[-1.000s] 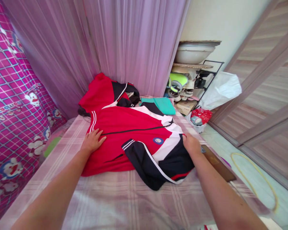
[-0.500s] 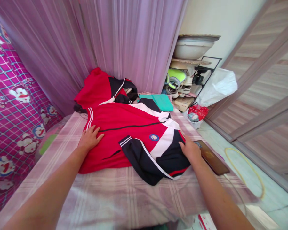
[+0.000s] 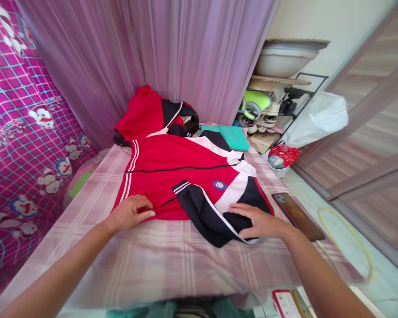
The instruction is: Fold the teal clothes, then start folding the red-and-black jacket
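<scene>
A red, white and navy zip-up jacket (image 3: 172,152) lies spread front up, with its hem to the left and its collar to the right. One navy sleeve (image 3: 199,212) is folded across its front, near a round blue badge (image 3: 219,185). My left hand (image 3: 131,213) rests at the near hem corner, thumb and bent fingers apart on the red cloth. On the navy shoulder and upper sleeve lies my right hand (image 3: 257,221), its fingers spread. The cloth beneath both palms is hidden.
A plaid cloth (image 3: 172,260) covers the surface. Behind the jacket are a heap of red and navy clothing (image 3: 142,110) and a folded teal cloth (image 3: 234,138). A phone (image 3: 298,216) with a cable lies at the right edge. Farther right stands a shoe rack (image 3: 313,95).
Both hands have moved toward the jacket's near side: my left from the hem's middle to its near corner, my right from the shoulder edge onto the sleeve. The view has shifted slightly.
</scene>
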Demonstrator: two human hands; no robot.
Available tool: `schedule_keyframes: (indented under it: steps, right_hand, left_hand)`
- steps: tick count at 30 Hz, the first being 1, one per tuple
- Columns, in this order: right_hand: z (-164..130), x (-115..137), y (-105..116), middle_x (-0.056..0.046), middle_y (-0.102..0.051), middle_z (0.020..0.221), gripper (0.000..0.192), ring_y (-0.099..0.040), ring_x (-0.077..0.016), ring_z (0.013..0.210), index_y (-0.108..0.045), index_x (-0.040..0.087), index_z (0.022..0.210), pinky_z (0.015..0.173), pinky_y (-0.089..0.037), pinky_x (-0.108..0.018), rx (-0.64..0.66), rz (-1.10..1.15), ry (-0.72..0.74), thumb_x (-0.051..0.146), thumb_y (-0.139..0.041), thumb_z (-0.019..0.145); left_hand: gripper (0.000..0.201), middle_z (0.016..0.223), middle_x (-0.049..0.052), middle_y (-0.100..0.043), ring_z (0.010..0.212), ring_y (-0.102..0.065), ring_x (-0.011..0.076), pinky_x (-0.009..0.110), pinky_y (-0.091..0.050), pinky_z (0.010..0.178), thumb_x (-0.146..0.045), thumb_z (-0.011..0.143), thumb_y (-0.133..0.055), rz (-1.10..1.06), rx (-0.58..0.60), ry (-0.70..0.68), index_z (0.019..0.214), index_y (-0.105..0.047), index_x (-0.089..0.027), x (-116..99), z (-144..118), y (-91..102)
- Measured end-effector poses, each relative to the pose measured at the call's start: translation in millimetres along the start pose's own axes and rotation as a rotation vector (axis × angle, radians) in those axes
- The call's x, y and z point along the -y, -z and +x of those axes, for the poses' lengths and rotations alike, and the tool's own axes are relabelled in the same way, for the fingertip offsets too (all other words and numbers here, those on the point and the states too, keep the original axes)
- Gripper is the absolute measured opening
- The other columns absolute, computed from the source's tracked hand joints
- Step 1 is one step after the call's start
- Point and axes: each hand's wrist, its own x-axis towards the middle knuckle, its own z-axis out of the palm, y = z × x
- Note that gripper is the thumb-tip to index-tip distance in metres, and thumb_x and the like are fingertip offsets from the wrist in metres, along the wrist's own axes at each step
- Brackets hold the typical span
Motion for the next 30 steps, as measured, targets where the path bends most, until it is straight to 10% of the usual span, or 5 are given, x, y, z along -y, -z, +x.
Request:
schedule_keyframes:
  steps: [7,14,18,23,30]
  right_hand:
    - [10,-9,-8,-0.011,-0.072,0.114,0.039,-0.065,-0.0244,0.104,-0.076,0.022,0.106,0.096,-0.047,-0.037,-0.212,-0.003,0.046,0.042,-0.045,0.093]
    - [6,-19,12,0.004,-0.046,0.055,0.053,-0.042,-0.0125,0.057,-0.055,0.02,0.059,0.057,-0.035,-0.026,0.169,0.067,-0.051,0.065,-0.047,0.086]
    - [15,-15,18,0.004,-0.04,0.054,0.06,-0.036,-0.011,0.055,-0.05,0.02,0.054,0.054,-0.031,-0.026,0.227,0.056,-0.09,0.074,-0.048,0.081]
    - [18,-14,28,-0.003,-0.067,0.072,0.048,-0.057,-0.0181,0.068,-0.07,0.019,0.071,0.064,-0.044,-0.028,0.167,0.094,-0.139,0.064,-0.054,0.08]
    - [5,-19,11,-0.006,-0.074,0.089,0.022,-0.065,-0.0195,0.079,-0.078,0.021,0.08,0.073,-0.048,-0.028,0.103,-0.085,-0.08,0.03,-0.058,0.078]
  left_hand:
    - [0.038,0.106,0.009,-0.073,0.098,-0.067,0.0215,0.034,-0.053,0.09,-0.039,0.1,-0.042,0.194,0.061,-0.03,0.115,-0.072,-0.023,2,-26,0.8]
    - [0.04,0.09,0.006,-0.072,0.082,-0.066,0.0172,0.029,-0.053,0.077,-0.036,0.101,-0.035,0.183,0.077,-0.075,0.1,-0.073,-0.024,1,-41,11.9]
    - [0.036,0.085,0.005,-0.07,0.08,-0.066,0.0171,0.028,-0.05,0.075,-0.04,0.099,-0.042,0.167,0.131,-0.031,0.091,-0.071,-0.022,-3,-40,15.3]
    - [0.032,0.081,0.002,-0.07,0.074,-0.065,0.0178,0.028,-0.047,0.069,-0.049,0.093,-0.051,0.155,0.303,0.053,0.087,-0.067,-0.022,-11,-29,22.3]
    - [0.021,0.098,0.005,-0.067,0.089,-0.064,0.0175,0.029,-0.049,0.08,-0.031,0.095,-0.049,0.139,0.184,-0.085,0.098,-0.069,-0.026,-18,-28,8.4]
